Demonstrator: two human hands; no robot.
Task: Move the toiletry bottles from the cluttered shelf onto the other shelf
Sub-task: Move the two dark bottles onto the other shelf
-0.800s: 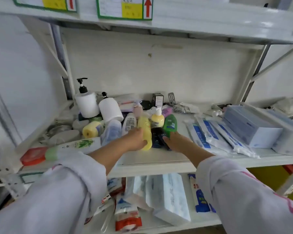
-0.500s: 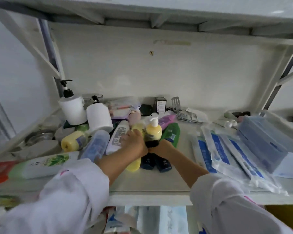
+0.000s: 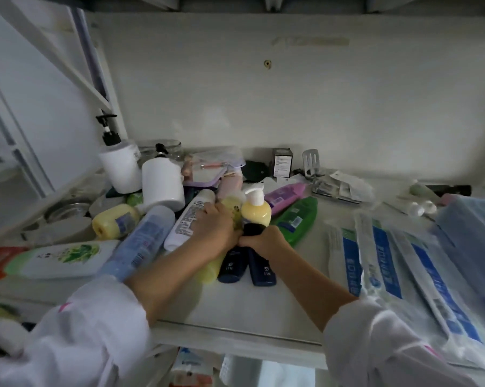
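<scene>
Left hand (image 3: 216, 227) grips yellow bottle (image 3: 210, 270); right hand (image 3: 265, 241), at its 3 o'clock, grips navy bottle (image 3: 262, 268) on shelf (image 3: 235, 308).

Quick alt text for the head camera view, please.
Both hands reach into bottles lying on a white shelf: the left hand grips a yellow bottle, the right hand grips a dark blue bottle. White pump bottles stand behind.
</scene>
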